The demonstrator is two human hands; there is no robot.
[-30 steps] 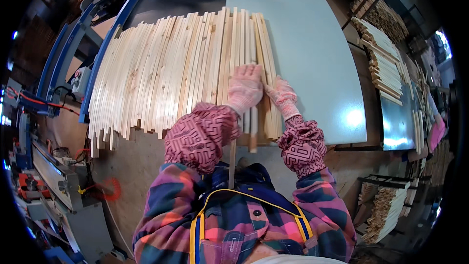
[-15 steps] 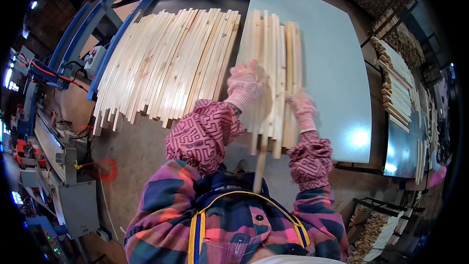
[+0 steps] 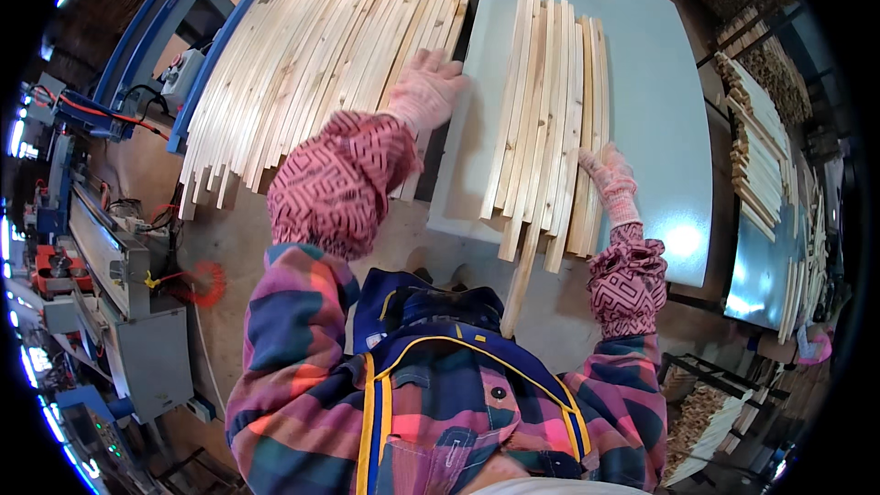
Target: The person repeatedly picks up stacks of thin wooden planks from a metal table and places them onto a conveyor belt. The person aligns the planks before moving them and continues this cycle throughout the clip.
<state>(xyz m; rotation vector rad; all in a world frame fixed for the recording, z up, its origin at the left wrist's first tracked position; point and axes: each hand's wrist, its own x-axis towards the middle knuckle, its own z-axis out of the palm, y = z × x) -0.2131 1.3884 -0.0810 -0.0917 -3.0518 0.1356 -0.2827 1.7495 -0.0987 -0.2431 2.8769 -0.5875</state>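
A wide row of pale wooden strips (image 3: 302, 73) lies beneath and leftward of the left hand (image 3: 429, 92). A narrower, uneven-ended bundle (image 3: 548, 119) lies against the right hand (image 3: 611, 176).

The worker (image 3: 463, 403) here wears a navy, purple and coral plaid shirt (image 3: 291, 330) with a dark round button (image 3: 498, 392); navy apron (image 3: 426, 305) with yellow-edged straps (image 3: 373, 431); pink oversleeves (image 3: 335, 179), dark maze-like pattern; pale pink knitted gloves (image 3: 618, 188) on both hands (image 3: 428, 90).
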